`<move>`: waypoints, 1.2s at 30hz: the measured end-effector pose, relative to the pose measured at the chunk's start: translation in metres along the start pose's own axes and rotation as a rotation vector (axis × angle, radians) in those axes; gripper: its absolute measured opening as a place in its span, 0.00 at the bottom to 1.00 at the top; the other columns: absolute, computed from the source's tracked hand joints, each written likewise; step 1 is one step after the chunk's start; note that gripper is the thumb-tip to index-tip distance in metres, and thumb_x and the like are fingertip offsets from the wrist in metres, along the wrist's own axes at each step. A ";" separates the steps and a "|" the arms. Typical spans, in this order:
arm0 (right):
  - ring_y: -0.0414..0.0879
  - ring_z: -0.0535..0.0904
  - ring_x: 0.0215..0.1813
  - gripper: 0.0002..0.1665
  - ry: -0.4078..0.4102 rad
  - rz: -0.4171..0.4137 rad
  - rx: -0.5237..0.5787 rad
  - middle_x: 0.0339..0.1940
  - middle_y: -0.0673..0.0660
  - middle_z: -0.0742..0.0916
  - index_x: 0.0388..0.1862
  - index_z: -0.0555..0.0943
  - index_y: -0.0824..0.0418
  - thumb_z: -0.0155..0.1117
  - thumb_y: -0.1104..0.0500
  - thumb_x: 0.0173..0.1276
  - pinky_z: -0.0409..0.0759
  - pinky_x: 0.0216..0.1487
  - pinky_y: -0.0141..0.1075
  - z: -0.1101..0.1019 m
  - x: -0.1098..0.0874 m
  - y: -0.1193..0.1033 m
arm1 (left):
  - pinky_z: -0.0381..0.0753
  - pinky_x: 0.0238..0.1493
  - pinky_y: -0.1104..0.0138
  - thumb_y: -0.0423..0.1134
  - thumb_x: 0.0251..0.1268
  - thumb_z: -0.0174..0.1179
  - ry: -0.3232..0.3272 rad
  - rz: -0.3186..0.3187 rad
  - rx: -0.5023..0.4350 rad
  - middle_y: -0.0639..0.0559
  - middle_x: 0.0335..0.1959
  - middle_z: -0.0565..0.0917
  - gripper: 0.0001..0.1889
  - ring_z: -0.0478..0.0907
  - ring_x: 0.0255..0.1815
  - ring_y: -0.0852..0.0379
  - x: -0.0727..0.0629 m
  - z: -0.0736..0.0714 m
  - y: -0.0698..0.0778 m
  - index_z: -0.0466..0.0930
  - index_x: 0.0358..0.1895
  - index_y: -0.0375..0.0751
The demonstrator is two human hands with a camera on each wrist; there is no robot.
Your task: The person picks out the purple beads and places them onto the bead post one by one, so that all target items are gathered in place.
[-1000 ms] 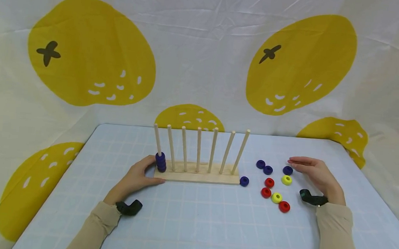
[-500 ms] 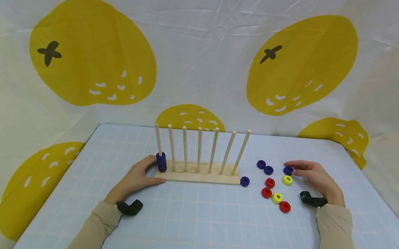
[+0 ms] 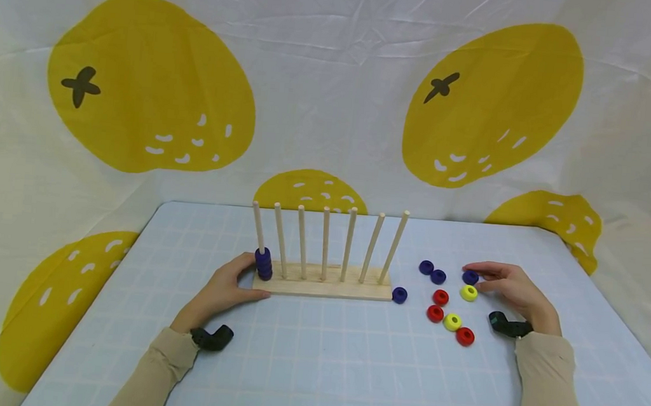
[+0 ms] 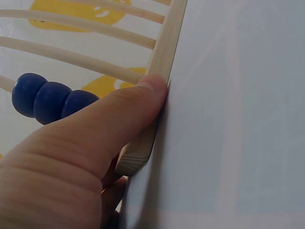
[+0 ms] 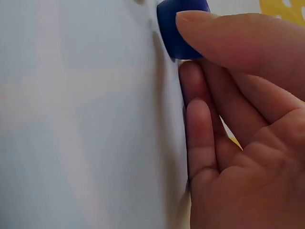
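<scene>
A wooden peg stand (image 3: 330, 288) with several upright pegs is on the table, and several blue beads (image 3: 264, 265) are stacked on its leftmost peg. My left hand (image 3: 229, 286) grips the stand's left end; the left wrist view shows the thumb (image 4: 152, 86) along the front edge of the base (image 4: 164, 45). To the right of the stand, my right hand (image 3: 513, 291) pinches a blue bead (image 3: 469, 280) at the table surface. In the right wrist view the thumb lies against this bead (image 5: 169, 31), with the other fingers behind and below it.
Loose beads lie between stand and right hand: a yellow bead (image 3: 468, 298) just below the pinched one, another yellow bead (image 3: 451, 327), red beads (image 3: 434, 318), two blue beads (image 3: 437, 280) farther back. One blue bead (image 3: 399, 300) is beside the stand's right end. A patterned curtain (image 3: 333, 101) hangs behind.
My right hand has come slightly down and left, its fingers closing around the blue bead. The left hand and the stand have kept their place.
</scene>
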State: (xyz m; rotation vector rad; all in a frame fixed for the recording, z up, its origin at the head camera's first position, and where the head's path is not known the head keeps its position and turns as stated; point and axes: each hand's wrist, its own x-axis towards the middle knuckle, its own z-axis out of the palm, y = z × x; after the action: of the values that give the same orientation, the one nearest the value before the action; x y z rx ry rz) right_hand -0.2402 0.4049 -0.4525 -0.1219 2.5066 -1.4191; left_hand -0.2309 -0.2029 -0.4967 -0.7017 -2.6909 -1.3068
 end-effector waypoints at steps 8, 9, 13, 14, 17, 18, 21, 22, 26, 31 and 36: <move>0.40 0.72 0.58 0.29 0.019 0.012 -0.031 0.66 0.65 0.77 0.66 0.75 0.66 0.67 0.62 0.67 0.71 0.55 0.23 0.002 -0.001 -0.002 | 0.64 0.71 0.51 0.49 0.48 0.79 -0.001 0.005 0.000 0.51 0.60 0.79 0.35 0.70 0.67 0.48 0.000 0.000 0.002 0.77 0.61 0.46; 0.40 0.72 0.58 0.29 0.022 0.014 -0.036 0.66 0.65 0.77 0.66 0.75 0.66 0.67 0.61 0.67 0.71 0.55 0.24 0.002 -0.001 -0.002 | 0.65 0.71 0.51 0.49 0.48 0.79 0.001 0.012 0.006 0.51 0.60 0.79 0.34 0.70 0.67 0.48 0.000 0.000 0.002 0.76 0.61 0.46; 0.42 0.71 0.58 0.29 0.031 0.014 -0.044 0.65 0.64 0.78 0.66 0.75 0.66 0.68 0.61 0.67 0.72 0.55 0.23 0.003 0.000 -0.002 | 0.65 0.70 0.49 0.48 0.48 0.79 0.006 0.021 0.015 0.50 0.60 0.79 0.35 0.71 0.67 0.47 -0.001 0.000 0.002 0.76 0.61 0.45; 0.42 0.71 0.58 0.29 0.033 0.012 -0.045 0.65 0.64 0.78 0.66 0.76 0.66 0.68 0.61 0.67 0.72 0.55 0.23 0.003 0.001 -0.001 | 0.65 0.70 0.49 0.48 0.47 0.79 0.008 0.020 0.016 0.50 0.60 0.79 0.35 0.71 0.67 0.47 -0.001 0.000 0.002 0.76 0.61 0.45; 0.42 0.71 0.58 0.29 0.043 0.012 -0.049 0.65 0.64 0.78 0.65 0.76 0.66 0.68 0.61 0.67 0.72 0.54 0.21 0.002 0.002 -0.001 | 0.65 0.71 0.50 0.48 0.47 0.79 0.006 0.008 0.010 0.50 0.60 0.79 0.36 0.70 0.67 0.47 -0.001 -0.001 0.002 0.76 0.61 0.45; 0.42 0.72 0.58 0.29 0.045 0.012 -0.050 0.64 0.65 0.78 0.65 0.76 0.66 0.68 0.61 0.67 0.72 0.54 0.21 0.002 0.002 -0.001 | 0.65 0.71 0.51 0.49 0.47 0.79 0.005 0.005 0.008 0.50 0.60 0.79 0.36 0.70 0.67 0.47 -0.001 -0.001 0.003 0.76 0.62 0.45; 0.42 0.72 0.57 0.29 0.054 0.016 -0.057 0.64 0.65 0.78 0.66 0.76 0.66 0.68 0.60 0.67 0.72 0.53 0.21 0.003 0.002 -0.001 | 0.64 0.71 0.51 0.49 0.48 0.79 0.002 0.001 0.004 0.51 0.60 0.79 0.36 0.70 0.68 0.48 0.000 -0.001 0.003 0.76 0.62 0.46; 0.42 0.72 0.57 0.29 0.056 0.016 -0.058 0.64 0.64 0.78 0.66 0.76 0.66 0.68 0.60 0.67 0.72 0.53 0.21 0.003 0.002 -0.002 | 0.64 0.71 0.51 0.49 0.48 0.79 0.003 0.000 0.001 0.51 0.60 0.79 0.35 0.70 0.68 0.48 0.000 -0.001 0.003 0.76 0.62 0.46; 0.40 0.73 0.56 0.29 0.062 0.014 -0.061 0.64 0.62 0.79 0.66 0.75 0.66 0.68 0.59 0.68 0.72 0.54 0.23 0.003 0.001 -0.004 | 0.65 0.70 0.50 0.47 0.47 0.79 0.014 0.020 0.001 0.51 0.60 0.79 0.35 0.71 0.67 0.48 -0.001 -0.001 0.003 0.77 0.61 0.46; 0.38 0.74 0.55 0.31 0.059 0.021 -0.031 0.64 0.63 0.79 0.67 0.74 0.67 0.69 0.57 0.67 0.69 0.66 0.47 0.002 -0.001 -0.009 | 0.66 0.70 0.51 0.47 0.48 0.79 0.019 0.043 0.012 0.51 0.59 0.79 0.34 0.71 0.66 0.48 -0.001 -0.001 0.002 0.77 0.60 0.46; 0.39 0.72 0.56 0.33 0.052 0.033 0.020 0.67 0.67 0.76 0.68 0.72 0.69 0.68 0.57 0.69 0.57 0.70 0.65 0.001 -0.003 -0.014 | 0.65 0.71 0.53 0.49 0.48 0.79 0.001 0.012 0.007 0.52 0.60 0.79 0.35 0.70 0.67 0.50 -0.001 -0.001 0.003 0.76 0.61 0.46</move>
State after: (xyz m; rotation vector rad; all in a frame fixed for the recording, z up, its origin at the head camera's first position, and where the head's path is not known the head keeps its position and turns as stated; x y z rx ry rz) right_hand -0.2373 0.3976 -0.4408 -0.0402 2.5229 -1.4516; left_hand -0.2293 -0.2026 -0.4942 -0.7151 -2.6854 -1.2937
